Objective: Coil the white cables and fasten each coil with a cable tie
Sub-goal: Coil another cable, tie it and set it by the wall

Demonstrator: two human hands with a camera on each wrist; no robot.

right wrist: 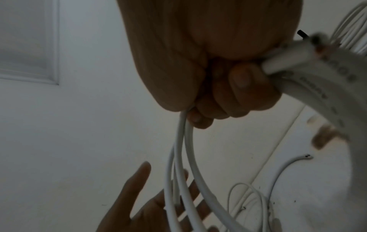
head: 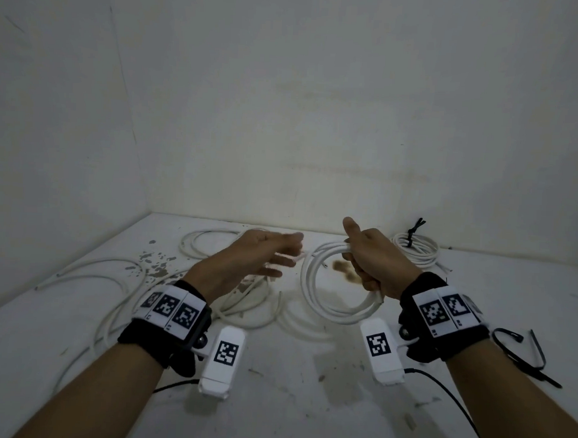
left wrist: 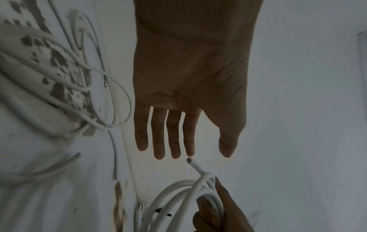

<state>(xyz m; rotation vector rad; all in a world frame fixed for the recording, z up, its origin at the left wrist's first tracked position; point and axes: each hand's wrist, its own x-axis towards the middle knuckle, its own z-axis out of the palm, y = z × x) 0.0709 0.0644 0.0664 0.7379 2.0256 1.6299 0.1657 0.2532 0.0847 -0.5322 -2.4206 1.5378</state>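
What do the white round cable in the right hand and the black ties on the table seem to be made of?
White round cable coil, gripped by the right hand: smooth plastic-like sheath, slightly glossy; a brownish core at its cut end suggests copper. Black cable ties: thin, flat, matte strips, probably nylon or similar plastic; too small to be sure.

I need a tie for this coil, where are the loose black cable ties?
In the head view, the loose black cable ties lie on the white table at far right, just beyond the right wrist.
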